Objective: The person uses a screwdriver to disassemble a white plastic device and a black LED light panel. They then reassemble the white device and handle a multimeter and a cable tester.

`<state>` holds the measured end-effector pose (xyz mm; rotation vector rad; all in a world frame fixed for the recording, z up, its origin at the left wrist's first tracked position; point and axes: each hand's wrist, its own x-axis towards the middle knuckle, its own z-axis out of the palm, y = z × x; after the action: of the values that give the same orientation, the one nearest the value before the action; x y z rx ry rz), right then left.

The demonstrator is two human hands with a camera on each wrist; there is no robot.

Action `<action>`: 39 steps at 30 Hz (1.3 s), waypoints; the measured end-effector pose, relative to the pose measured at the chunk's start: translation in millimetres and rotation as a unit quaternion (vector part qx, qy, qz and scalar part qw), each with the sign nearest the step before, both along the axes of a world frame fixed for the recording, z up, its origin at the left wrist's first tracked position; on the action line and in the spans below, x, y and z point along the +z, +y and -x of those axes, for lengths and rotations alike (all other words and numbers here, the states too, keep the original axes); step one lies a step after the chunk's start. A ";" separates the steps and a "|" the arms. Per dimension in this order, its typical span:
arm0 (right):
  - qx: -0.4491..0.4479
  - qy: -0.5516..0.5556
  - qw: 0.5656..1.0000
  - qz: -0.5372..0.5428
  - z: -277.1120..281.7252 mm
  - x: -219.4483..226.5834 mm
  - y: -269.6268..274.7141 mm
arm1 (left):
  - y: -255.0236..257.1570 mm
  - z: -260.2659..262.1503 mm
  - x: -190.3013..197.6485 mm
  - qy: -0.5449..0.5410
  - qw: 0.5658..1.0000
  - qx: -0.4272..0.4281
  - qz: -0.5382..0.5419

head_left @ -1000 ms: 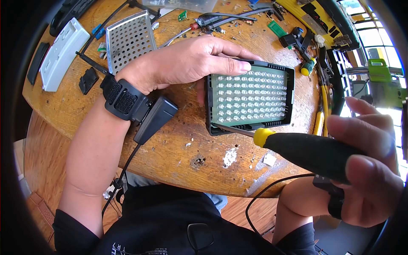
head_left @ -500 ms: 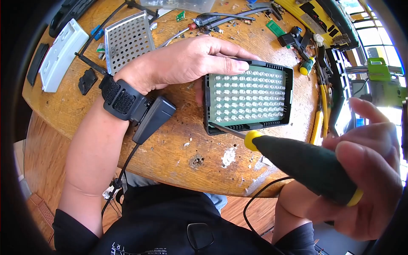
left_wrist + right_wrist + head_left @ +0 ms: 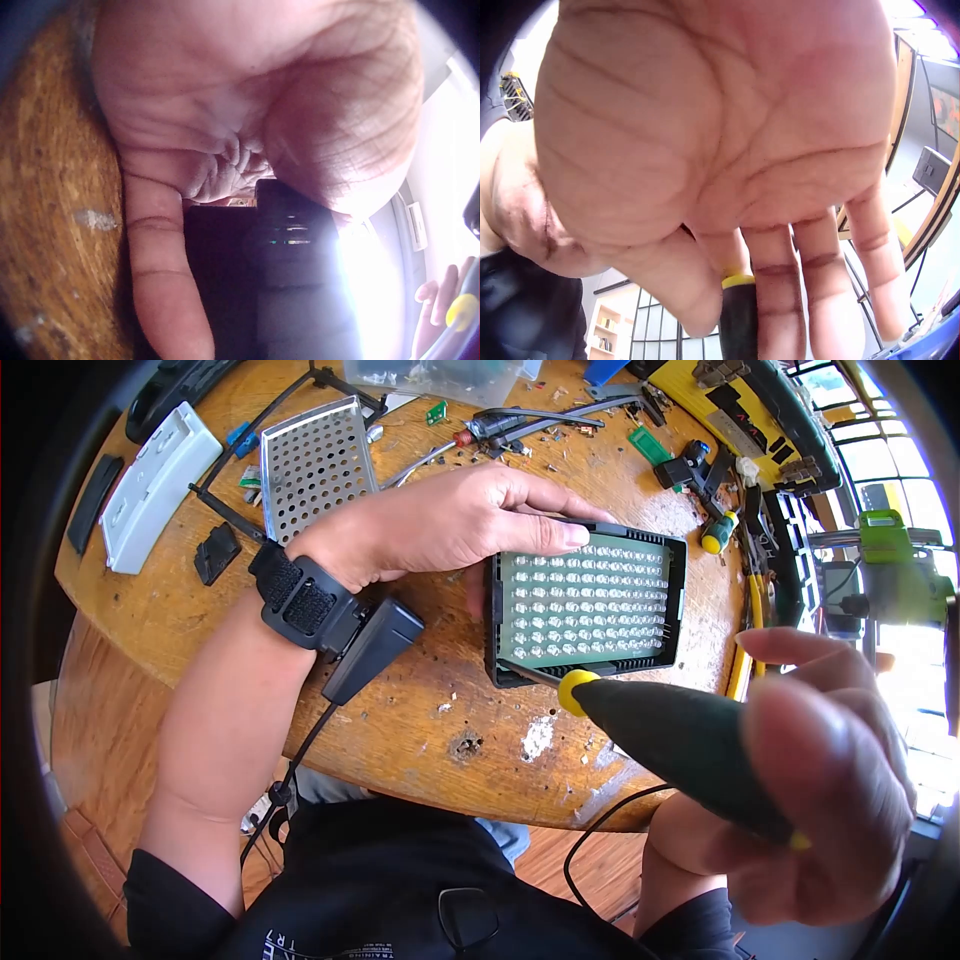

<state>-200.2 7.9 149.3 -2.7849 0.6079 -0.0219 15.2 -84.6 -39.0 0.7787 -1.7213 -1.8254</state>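
My left hand (image 3: 460, 520) grips an LED light panel (image 3: 590, 605) by its far left corner, thumb over the top rim and fingers round the side. The panel is a black open frame around a green board with rows of clear LEDs. In the left wrist view its dark casing (image 3: 225, 277) sits between finger and thumb. A screwdriver (image 3: 670, 735) with a dark green and yellow handle is in my right hand (image 3: 835, 790), pinched between thumb and fingers near its butt end. Its shaft slants to the panel's near left corner, where the tip meets the frame.
A perforated metal cover (image 3: 318, 465) and a white plastic housing (image 3: 160, 490) lie at the left of the wooden bench (image 3: 400, 750). A red-collared tool, cables and small scraps lie behind. A small screwdriver (image 3: 718, 532) and yellow-handled tools (image 3: 742, 665) are on the right.
The screwdriver handle and my right hand have shifted left, and the fingers have changed their hold on the handle. The tip stays at the same corner. My left hand keeps its grip.
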 end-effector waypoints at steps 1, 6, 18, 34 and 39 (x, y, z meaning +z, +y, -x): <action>-0.094 -0.040 0.995 0.014 2.2 -7.9 14.5 | -0.3 -0.2 -1.0 0.001 1.000 -0.002 -0.004; -0.109 -0.053 0.990 0.074 -1.7 -9.6 11.7 | 0.0 -0.2 -1.0 0.000 1.000 -0.003 -0.011; -0.105 -0.029 0.991 0.078 -14.6 -8.0 7.0 | 1.0 -0.7 2.2 -0.003 1.000 -0.004 -0.013; -0.145 -0.124 0.975 0.110 -2.5 -27.8 -0.6 | -2.3 2.2 -6.8 0.034 0.999 -0.012 0.025; -0.087 -0.111 0.987 0.073 -7.5 -18.7 2.1 | 0.5 0.0 0.6 -0.001 1.000 -0.008 -0.012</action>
<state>-192.7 9.9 130.7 -2.8025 0.8183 -0.4226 15.2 -84.1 -38.4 0.7786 -1.7147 -1.8595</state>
